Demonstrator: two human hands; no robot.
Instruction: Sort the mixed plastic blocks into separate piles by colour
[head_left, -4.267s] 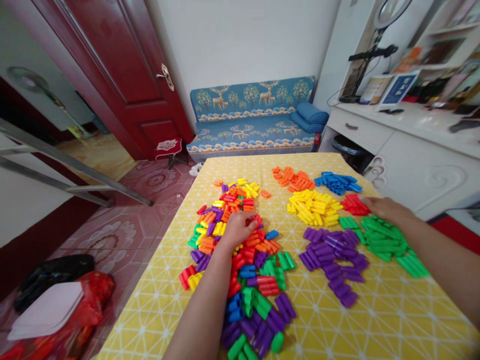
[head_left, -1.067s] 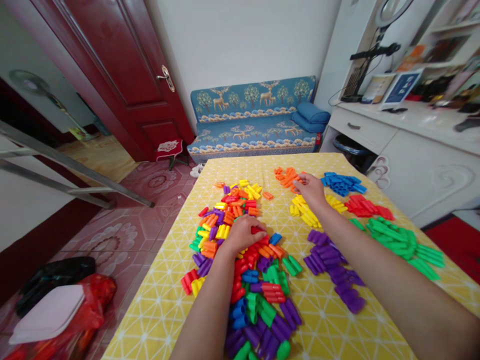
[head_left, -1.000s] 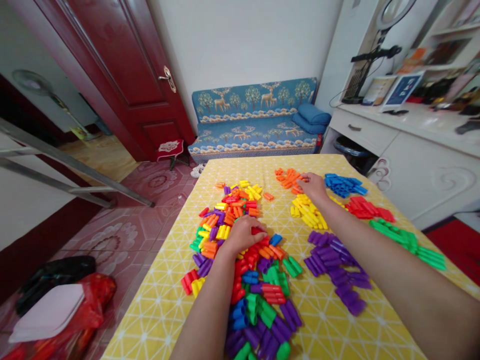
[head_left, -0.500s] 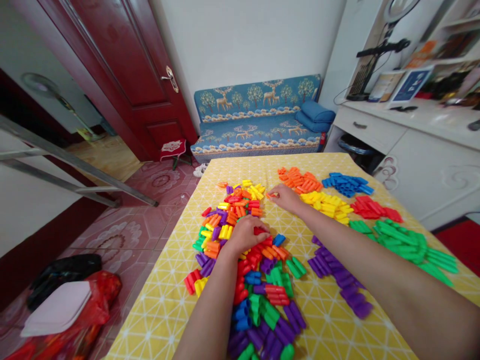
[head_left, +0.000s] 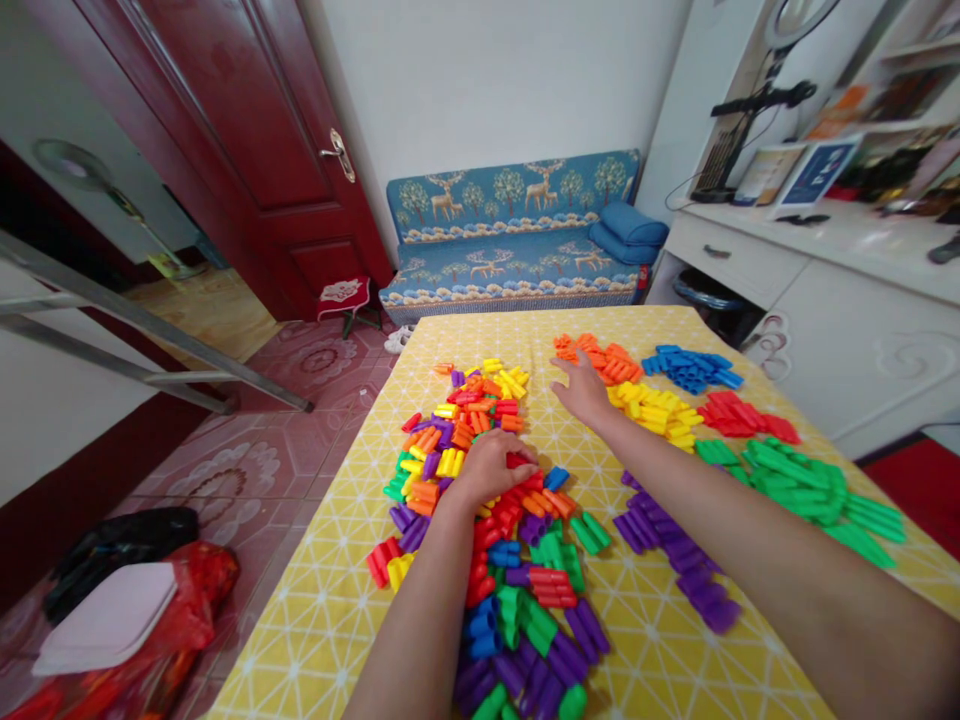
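Note:
A mixed heap of coloured plastic tube pieces (head_left: 525, 610) lies on the yellow tablecloth (head_left: 750, 660). My left hand (head_left: 491, 465) rests on the heap, fingers curled over a red piece. Sorted piles lie to the right: orange (head_left: 611, 362), blue (head_left: 690, 368), yellow (head_left: 656, 412), red (head_left: 739, 415), green (head_left: 802, 480) and purple (head_left: 675, 550). My right hand (head_left: 581, 385) is stretched across the cloth just left of the orange and yellow piles. Its fingers are curled down, apparently round a small orange piece.
A blue patterned sofa (head_left: 517, 240) stands beyond the table. A dark red door (head_left: 247, 150) is at the left, a white cabinet (head_left: 825, 320) at the right. Red and black bags (head_left: 127, 620) lie on the tiled floor, near slanted metal bars (head_left: 150, 340).
My right hand moved from the orange pile left to a loose orange piece, then back toward the pile; that piece is gone from the cloth. My left hand stayed on the heap.

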